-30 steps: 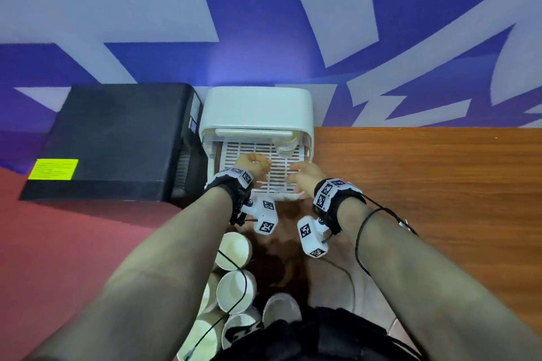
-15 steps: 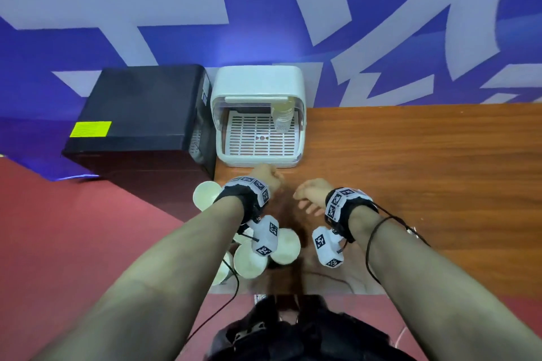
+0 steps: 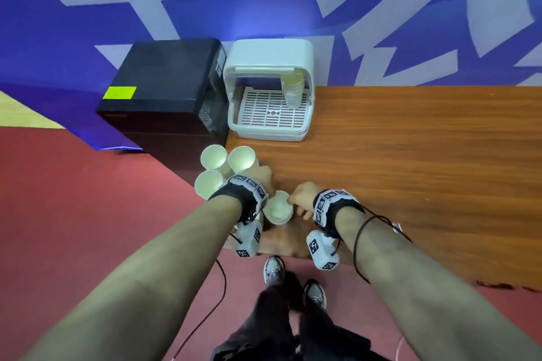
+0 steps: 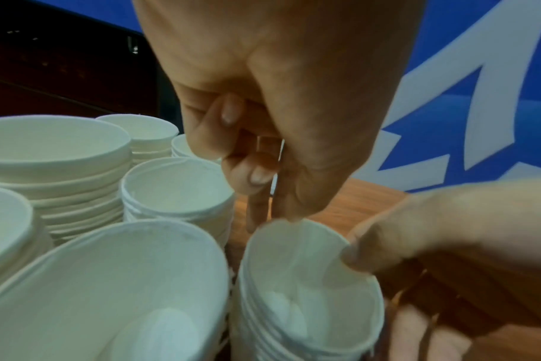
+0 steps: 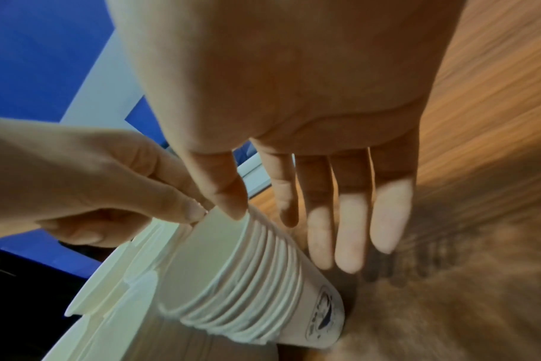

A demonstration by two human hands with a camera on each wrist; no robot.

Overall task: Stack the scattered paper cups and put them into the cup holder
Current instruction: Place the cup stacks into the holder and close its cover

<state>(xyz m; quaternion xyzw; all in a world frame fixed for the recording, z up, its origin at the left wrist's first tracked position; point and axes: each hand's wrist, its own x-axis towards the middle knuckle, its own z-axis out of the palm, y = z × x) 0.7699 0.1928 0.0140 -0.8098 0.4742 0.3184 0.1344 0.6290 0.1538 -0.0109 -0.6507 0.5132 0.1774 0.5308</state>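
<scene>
On the wooden table's near left corner: several stacks of white paper cups, smooth-walled, rolled rims nested in ridges. One stack, tilted, lies between both hands. Right hand: thumb on the top rim, fingers straight beside the stack wall. Left hand: fingers curled, fingertips at the same rim; whether they pinch it is unclear. Bottom cup bears a blue printed emblem, unreadable. White plastic cup holder, slotted tray, holds one stack at the table's far left. Black cabinet, yellow-green label, writing illegible.
</scene>
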